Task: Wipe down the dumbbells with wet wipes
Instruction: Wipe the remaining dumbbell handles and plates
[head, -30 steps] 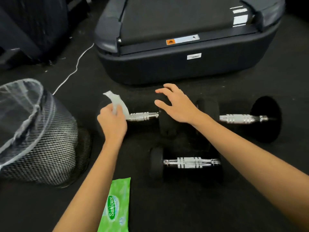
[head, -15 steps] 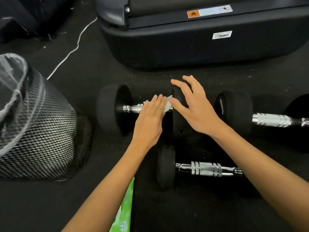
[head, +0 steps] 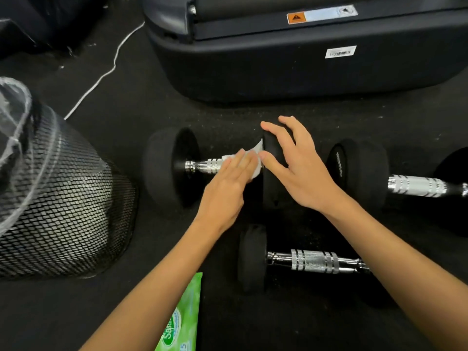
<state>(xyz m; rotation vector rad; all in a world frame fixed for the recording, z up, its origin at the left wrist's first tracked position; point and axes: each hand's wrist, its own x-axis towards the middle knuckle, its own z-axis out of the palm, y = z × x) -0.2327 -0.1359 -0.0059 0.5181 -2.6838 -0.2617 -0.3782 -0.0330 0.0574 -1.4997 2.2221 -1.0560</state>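
Probably gym: dumbbells [head: 177, 171], treadmill [head: 291, 59]

Dim overall, black floor [head: 253, 325] swallowing detail | light from above, bright on forearms and hands | sharp glare on chrome handles [head: 314, 260] | deep shadow under dumbbell heads, upper left corner nearly black | slight motion blur at right edge | wide-angle bending toward frame edges

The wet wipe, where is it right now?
The wet wipe is near the middle of the head view, pressed under the left hand onto the handle of the far-left dumbbell, beside the right hand's thumb.
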